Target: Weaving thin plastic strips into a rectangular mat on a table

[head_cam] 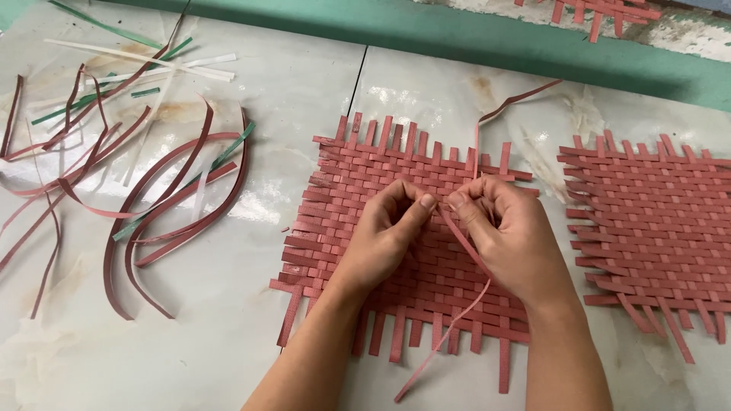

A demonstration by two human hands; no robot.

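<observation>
Both hands pinching here: left hand point(388, 228) and right hand point(506, 232) grip one red strip point(464, 247) over the mat point(343, 190) (half woven).

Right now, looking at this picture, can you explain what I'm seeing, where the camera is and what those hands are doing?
There is one picture, taken by a camera worn on a person's head and looking down at their own two bare hands. No machine is involved. The left hand and right hand meet over a red woven mat and pinch a thin red strip between them. The mat lies on a pale glossy surface. A second woven mat lies to the right, and loose strips in red, green and white are scattered to the left.
</observation>
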